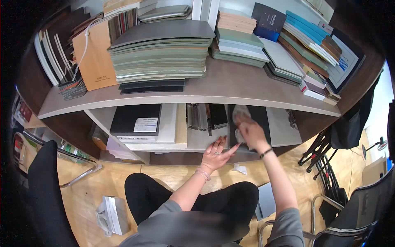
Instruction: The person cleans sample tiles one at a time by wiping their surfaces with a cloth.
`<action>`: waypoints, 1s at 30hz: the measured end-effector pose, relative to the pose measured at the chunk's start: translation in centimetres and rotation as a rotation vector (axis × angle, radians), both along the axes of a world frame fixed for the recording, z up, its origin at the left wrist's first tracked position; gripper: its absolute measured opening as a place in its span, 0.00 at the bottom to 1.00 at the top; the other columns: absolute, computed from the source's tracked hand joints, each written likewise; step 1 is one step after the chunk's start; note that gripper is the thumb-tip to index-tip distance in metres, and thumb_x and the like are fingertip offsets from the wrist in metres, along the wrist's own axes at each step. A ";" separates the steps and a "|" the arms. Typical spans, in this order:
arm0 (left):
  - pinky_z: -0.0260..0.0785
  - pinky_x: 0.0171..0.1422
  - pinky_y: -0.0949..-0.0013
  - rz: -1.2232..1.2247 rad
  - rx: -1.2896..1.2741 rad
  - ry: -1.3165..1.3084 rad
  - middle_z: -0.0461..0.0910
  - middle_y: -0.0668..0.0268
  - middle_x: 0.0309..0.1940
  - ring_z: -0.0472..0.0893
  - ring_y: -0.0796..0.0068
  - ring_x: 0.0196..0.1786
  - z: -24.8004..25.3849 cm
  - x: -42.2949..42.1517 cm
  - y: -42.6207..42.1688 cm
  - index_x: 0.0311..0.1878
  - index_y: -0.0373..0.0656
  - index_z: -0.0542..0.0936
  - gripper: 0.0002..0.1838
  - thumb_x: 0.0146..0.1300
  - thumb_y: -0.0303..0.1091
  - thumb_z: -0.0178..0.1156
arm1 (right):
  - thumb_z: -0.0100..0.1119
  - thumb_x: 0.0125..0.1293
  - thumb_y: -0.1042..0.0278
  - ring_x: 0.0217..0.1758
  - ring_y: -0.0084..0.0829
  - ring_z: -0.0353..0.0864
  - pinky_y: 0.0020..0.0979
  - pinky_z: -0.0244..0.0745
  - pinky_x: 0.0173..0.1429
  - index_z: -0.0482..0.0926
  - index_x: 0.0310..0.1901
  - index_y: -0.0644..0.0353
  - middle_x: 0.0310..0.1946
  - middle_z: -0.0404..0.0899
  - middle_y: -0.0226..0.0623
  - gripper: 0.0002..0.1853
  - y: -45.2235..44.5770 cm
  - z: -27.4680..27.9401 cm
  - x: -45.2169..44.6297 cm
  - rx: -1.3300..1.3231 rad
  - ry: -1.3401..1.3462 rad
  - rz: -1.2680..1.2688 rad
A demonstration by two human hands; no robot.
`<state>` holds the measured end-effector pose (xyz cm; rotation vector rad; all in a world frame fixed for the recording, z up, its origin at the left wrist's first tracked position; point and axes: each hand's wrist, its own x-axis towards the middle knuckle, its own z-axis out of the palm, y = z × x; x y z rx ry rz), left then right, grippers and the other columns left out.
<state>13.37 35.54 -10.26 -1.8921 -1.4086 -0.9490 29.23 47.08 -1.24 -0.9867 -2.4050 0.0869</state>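
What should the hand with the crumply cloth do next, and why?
Maybe the right hand should slide a little sideways over the dark panel on the lower shelf: its fingers have the pale cloth over that panel, and some dark surface shows uncovered beside it. The left hand seems empty, near the shelf's front.
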 end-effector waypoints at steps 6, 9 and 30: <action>0.54 0.63 0.66 0.000 0.002 -0.001 0.70 0.64 0.61 0.65 0.69 0.65 0.4 -0.1 0.3 0.63 0.77 0.71 0.25 0.60 0.54 0.56 | 0.48 0.65 0.63 0.53 0.51 0.77 0.42 0.72 0.59 0.80 0.46 0.59 0.51 0.79 0.44 0.15 7.9 0.4 -0.8 -0.098 -0.055 -0.388; 0.53 0.63 0.65 0.013 -0.007 0.012 0.69 0.64 0.62 0.64 0.69 0.65 0.2 -0.1 0.0 0.63 0.77 0.71 0.26 0.60 0.53 0.57 | 0.47 0.65 0.63 0.53 0.51 0.76 0.43 0.72 0.59 0.79 0.48 0.58 0.52 0.78 0.45 0.16 6.9 0.2 -0.2 -0.111 -0.151 -0.487; 0.52 0.65 0.66 0.017 -0.027 0.004 0.70 0.64 0.61 0.65 0.69 0.65 0.4 0.0 0.0 0.63 0.74 0.72 0.25 0.61 0.52 0.56 | 0.47 0.66 0.60 0.47 0.52 0.78 0.48 0.74 0.51 0.77 0.51 0.58 0.47 0.78 0.51 0.17 8.5 0.3 2.3 -0.127 -0.153 -0.473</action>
